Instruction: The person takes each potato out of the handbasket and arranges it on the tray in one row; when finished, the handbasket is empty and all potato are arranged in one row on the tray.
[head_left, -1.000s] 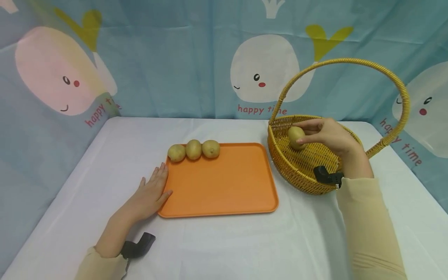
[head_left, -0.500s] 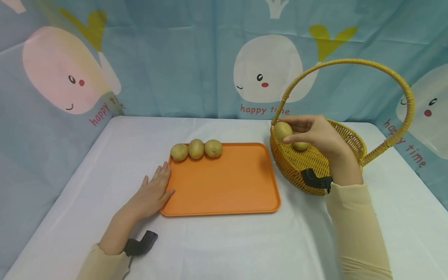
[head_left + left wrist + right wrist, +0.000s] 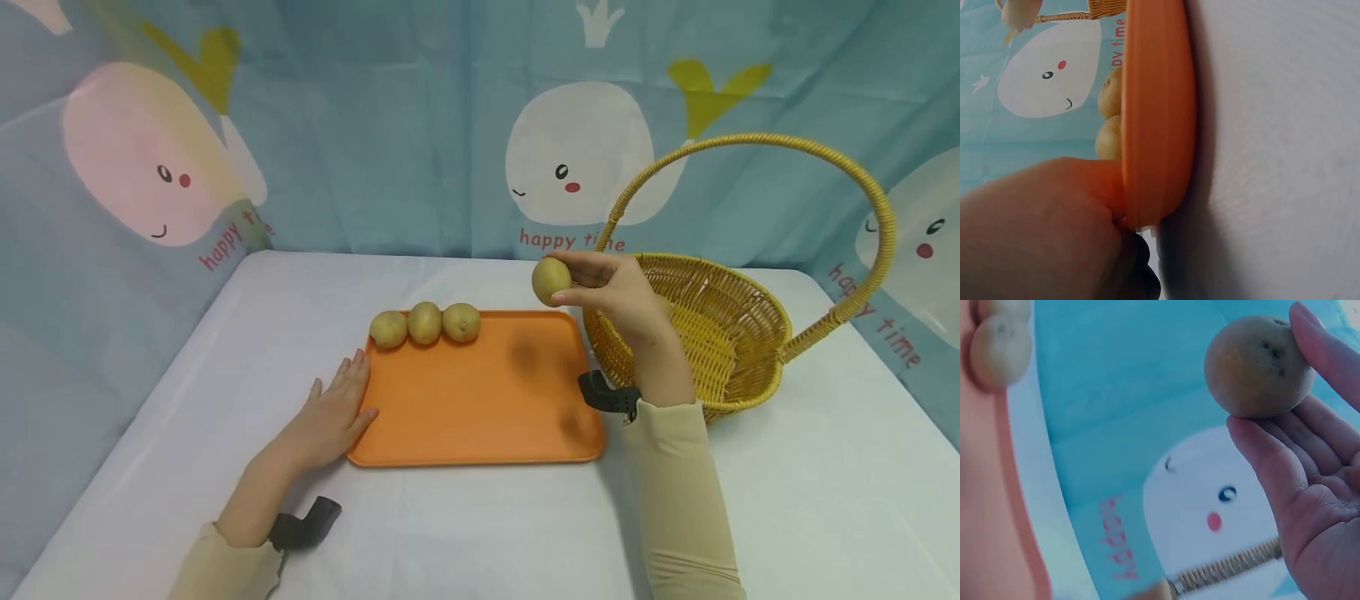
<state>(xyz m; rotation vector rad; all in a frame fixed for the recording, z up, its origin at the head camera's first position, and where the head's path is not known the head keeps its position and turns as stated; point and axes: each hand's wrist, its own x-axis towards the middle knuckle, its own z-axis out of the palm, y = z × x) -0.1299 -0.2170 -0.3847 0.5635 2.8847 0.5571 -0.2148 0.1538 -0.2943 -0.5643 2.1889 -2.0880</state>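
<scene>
My right hand point(image 3: 626, 304) pinches a potato point(image 3: 551, 282) between thumb and fingers, raised over the back right of the orange tray point(image 3: 480, 400). Dark pits mark the held potato point(image 3: 1260, 365) in the right wrist view. Three potatoes sit in a row in the tray's back left corner: a left one point(image 3: 387, 330), a middle one point(image 3: 424, 323) and a right one point(image 3: 461, 322). At the tray's left side lies my left hand point(image 3: 322, 425), fingers extended along the edge and thumb over the rim. The left wrist view shows the tray's outer wall point(image 3: 1157, 112) close up.
A yellow wicker basket point(image 3: 757, 367) with a tall arched handle point(image 3: 750, 140) stands right of the tray. Inside it another potato point(image 3: 663, 306) is mostly hidden behind my right hand. A white cloth point(image 3: 465, 533) covers the table, with a printed blue curtain point(image 3: 360, 167) behind.
My right hand has lifted the potato out of the basket and carried it left, over the tray. The left hand stays at the tray's edge.
</scene>
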